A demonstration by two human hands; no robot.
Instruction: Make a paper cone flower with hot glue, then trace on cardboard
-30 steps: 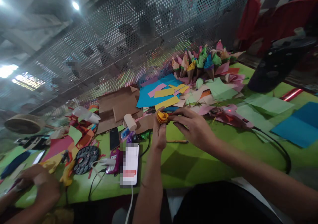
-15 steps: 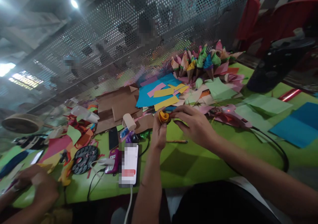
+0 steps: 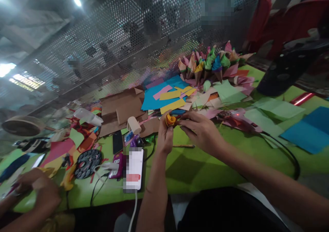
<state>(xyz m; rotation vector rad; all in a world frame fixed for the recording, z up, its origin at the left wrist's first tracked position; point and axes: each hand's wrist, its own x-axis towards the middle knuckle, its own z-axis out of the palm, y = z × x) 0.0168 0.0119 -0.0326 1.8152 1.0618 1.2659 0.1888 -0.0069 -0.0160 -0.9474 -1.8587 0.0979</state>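
Note:
Near the middle of the green table (image 3: pixel 195 173), my left hand (image 3: pixel 165 137) is closed round a rolled yellow-orange paper piece (image 3: pixel 170 120), its spiral end facing up. My right hand (image 3: pixel 202 130) is just to the right, its thumb and fingers pinched together beside the roll; what they hold, if anything, is too small to make out. A thin brown stick (image 3: pixel 183 146) lies on the table below my hands. Yellow paper strips (image 3: pixel 172 105) and a blue sheet (image 3: pixel 150 100) lie beyond them.
Paper cones (image 3: pixel 205 67) stand at the back. A pink glue gun (image 3: pixel 241 118) with a cable is at right, near a dark tumbler (image 3: pixel 280 70). Left are a phone (image 3: pixel 135 168), a black phone (image 3: pixel 117 142) and another person's hands (image 3: pixel 42 190).
My right fingers have shifted slightly at the side of the yellow roll. My left hand keeps its hold, and the view has moved a little.

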